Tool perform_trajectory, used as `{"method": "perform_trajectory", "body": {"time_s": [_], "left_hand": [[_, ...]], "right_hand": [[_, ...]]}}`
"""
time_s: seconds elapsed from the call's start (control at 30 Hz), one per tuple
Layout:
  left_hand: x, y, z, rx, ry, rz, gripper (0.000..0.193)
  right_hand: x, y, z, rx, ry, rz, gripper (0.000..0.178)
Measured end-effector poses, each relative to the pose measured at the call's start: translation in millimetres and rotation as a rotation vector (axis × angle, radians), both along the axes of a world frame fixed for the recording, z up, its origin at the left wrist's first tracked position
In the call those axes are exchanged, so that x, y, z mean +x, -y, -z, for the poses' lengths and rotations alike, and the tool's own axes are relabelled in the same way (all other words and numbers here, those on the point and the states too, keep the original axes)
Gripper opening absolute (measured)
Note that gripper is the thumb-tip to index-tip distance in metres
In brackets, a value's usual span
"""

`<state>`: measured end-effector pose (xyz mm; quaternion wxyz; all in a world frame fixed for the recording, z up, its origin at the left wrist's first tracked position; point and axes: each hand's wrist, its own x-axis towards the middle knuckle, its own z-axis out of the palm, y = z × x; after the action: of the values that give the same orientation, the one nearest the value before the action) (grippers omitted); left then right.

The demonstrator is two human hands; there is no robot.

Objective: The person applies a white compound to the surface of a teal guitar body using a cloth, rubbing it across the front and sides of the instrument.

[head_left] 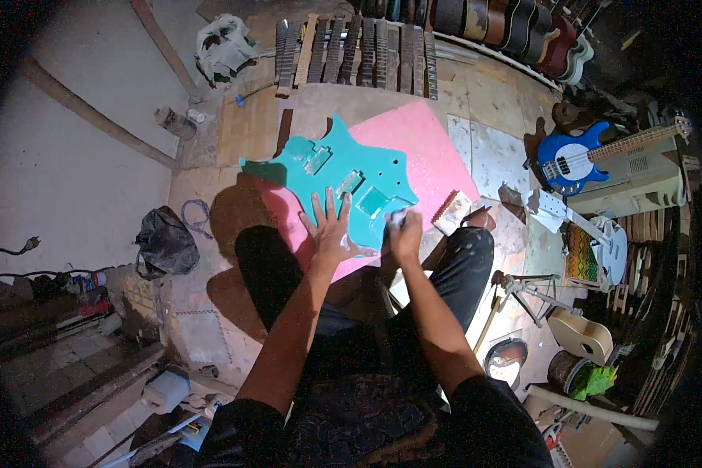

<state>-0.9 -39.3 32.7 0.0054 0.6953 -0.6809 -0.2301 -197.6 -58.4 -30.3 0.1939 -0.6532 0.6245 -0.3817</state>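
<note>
A teal electric guitar body (331,170) with pointed horns and routed cavities lies on a pink sheet (442,156) in front of me. My left hand (331,238) rests flat on its near part, fingers spread. At the near right edge of the body, my right hand (406,239) is closed, with its fingertips against the edge. Something small and pale shows at those fingers, but I cannot make out what it is. Whitish dust marks the teal surface near both hands. Just right of the sheet is a pale block with a jagged brown edge (452,214).
Several guitar necks (356,54) lie in a row at the far side. On the right are a blue bass guitar (573,160), a white guitar (608,251) and a small wooden guitar body (581,334). A black plastic bag (166,243) sits on the left.
</note>
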Motion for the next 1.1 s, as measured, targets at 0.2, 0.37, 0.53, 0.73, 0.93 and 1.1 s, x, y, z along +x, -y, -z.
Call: {"method": "perform_trajectory", "body": {"time_s": [0.2,0.37,0.53,0.73,0.93,1.1], "left_hand": [[-11,4,-4,-0.034,0.002,0.012,0.157],[3,-8,21,-0.166,0.007,-0.013,0.156],[-6,-1,-2,-0.052,-0.014,0.003,0.157],[-3,-2,7,-0.095,0.004,-0.007,0.155],[-3,-1,-2,-0.062,-0.021,-0.015,0.154],[-1,-3,10,-0.092,0.081,0.004,0.155]], "right_hand": [[-4,-17,24,-0.006,-0.063,0.086,0.035],[0,1,-10,0.044,0.114,0.025,0.030],[-11,-9,16,0.011,0.018,0.082,0.030],[-3,2,-10,0.182,0.241,0.078,0.029],[3,-35,12,0.056,0.069,-0.089,0.029],[6,10,-33,0.327,0.245,0.070,0.030]]}}
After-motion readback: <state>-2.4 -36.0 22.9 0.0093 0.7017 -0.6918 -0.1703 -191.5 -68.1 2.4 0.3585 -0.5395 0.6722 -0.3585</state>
